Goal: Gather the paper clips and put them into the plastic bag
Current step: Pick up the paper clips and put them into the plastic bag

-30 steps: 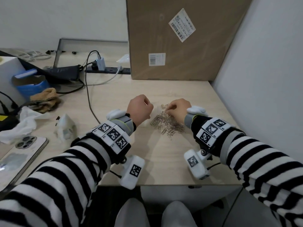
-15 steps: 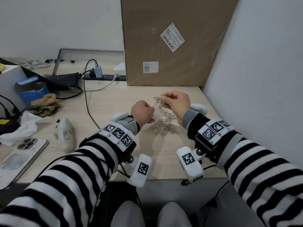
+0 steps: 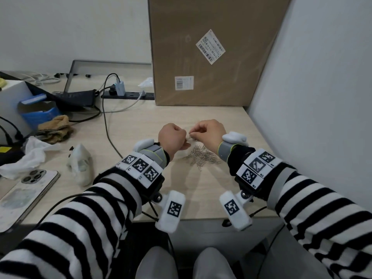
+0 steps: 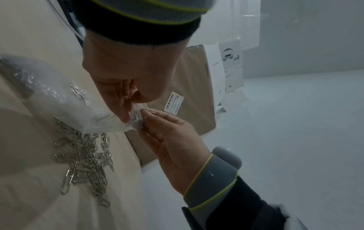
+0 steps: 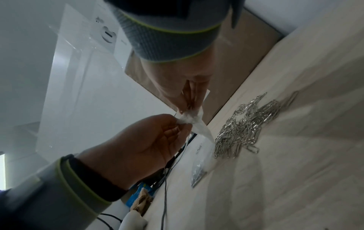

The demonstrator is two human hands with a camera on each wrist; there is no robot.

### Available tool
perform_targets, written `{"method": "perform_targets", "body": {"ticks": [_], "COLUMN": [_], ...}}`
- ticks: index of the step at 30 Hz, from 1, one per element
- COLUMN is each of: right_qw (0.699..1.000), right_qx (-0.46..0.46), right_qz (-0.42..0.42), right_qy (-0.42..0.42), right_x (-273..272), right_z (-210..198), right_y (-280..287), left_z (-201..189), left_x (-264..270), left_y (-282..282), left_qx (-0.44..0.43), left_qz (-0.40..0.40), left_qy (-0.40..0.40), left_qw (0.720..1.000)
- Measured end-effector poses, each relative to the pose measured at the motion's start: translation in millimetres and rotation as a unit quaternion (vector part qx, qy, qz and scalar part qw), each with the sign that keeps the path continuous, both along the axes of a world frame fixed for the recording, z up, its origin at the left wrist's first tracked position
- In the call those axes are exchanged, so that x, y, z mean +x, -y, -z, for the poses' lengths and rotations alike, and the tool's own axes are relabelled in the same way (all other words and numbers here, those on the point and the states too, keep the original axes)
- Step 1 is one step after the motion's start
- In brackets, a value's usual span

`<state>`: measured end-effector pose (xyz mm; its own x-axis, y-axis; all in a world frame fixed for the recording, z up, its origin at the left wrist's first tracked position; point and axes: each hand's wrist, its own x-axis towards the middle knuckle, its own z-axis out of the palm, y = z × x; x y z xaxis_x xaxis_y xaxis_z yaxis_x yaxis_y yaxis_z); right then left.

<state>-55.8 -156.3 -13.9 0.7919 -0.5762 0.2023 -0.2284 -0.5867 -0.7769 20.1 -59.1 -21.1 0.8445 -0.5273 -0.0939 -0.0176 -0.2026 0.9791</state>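
A heap of silver paper clips [image 3: 201, 157] lies on the pale wooden desk [image 3: 191, 190] between my wrists. Above it, my left hand [image 3: 183, 138] pinches the mouth of a clear plastic bag [image 4: 65, 102]. The bag sags down to the desk with a few clips inside [image 5: 199, 171]. My right hand [image 3: 193, 134] pinches a small bunch of paper clips [image 4: 142, 123] right at the bag's mouth and touches the left fingers [image 4: 126, 115]. From the head view the bag is nearly hidden behind my left hand.
A tall cardboard box [image 3: 201, 51] stands at the back and a white wall [image 3: 312, 97] closes the right side. A grey cable [image 3: 106, 125], power strip [image 3: 128, 95], crumpled tissue [image 3: 30, 156], white wrapped lump [image 3: 80, 164] and phone [image 3: 24, 194] lie to the left.
My right hand rose off the heap with a bunch of clips and carried it left to the bag's mouth. My left hand lifted the bag's mouth a little.
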Motion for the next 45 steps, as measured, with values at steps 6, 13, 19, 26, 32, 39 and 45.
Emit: {"method": "perform_targets", "body": {"ticks": [6, 13, 19, 26, 32, 39, 45], "right_qw": [0.998, 0.981, 0.992, 0.992, 0.984, 0.962, 0.888], "right_qx": [-0.062, 0.125, 0.117, 0.123, 0.135, -0.076, -0.215], "right_qz": [0.016, 0.032, 0.029, -0.028, -0.021, -0.090, -0.201], "right_qy": [-0.010, -0.143, -0.029, 0.015, -0.117, -0.247, -0.353], "right_x": [9, 10, 19, 2, -27, -26, 17], "right_z": [-6, -1, -34, -48, -17, 7, 9], "right_y": [4, 7, -2, -15, 6, -22, -59], "left_z": [2, -8, -47, -70, -70, -48, -32], "left_x": [5, 13, 21, 24, 34, 46, 51], "left_y": [2, -7, -18, -39, -58, -75, -80], "left_qx": [0.012, 0.034, 0.032, 0.052, 0.045, 0.169, 0.209], "left_qz": [-0.005, 0.004, -0.043, -0.123, -0.168, -0.148, -0.125], "left_qy": [0.017, 0.084, 0.179, 0.224, 0.245, 0.297, 0.328], "left_qw": [1.000, 0.996, 0.982, 0.965, 0.954, 0.928, 0.913]}}
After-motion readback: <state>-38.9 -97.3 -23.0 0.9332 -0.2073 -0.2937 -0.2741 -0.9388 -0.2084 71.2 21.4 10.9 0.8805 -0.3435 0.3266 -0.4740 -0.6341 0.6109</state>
